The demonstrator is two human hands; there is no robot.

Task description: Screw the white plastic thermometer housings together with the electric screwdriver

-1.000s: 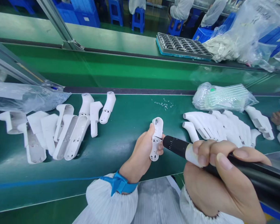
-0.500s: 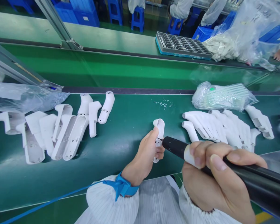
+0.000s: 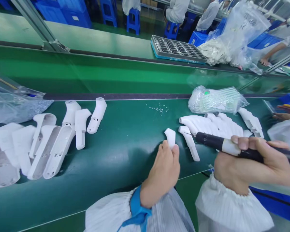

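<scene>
My left hand [image 3: 163, 164] is closed round a white plastic housing [image 3: 170, 137] near the front of the green bench. Only the housing's angled upper end shows past the fingers. My right hand [image 3: 253, 161] grips a black electric screwdriver [image 3: 212, 141] with a white band, its thin bit pointing left. Below the bit lies another white housing [image 3: 189, 143]; whether they touch I cannot tell. A row of similar white housings [image 3: 210, 125] rests behind the screwdriver. On the left side are several more white shells [image 3: 56, 154], some with their hollow inside facing up.
A clear bag of thin rods [image 3: 217, 100] lies at the back right, and a plastic bag [image 3: 16, 106] at the back left. A metal tray [image 3: 178, 50] stands on the upper shelf. A co-worker's hand [image 3: 286, 114] shows at the far right.
The screwdriver bit has come away from the housing in my left hand and moved right. That housing has been turned over and moved right. The camera view has shifted right.
</scene>
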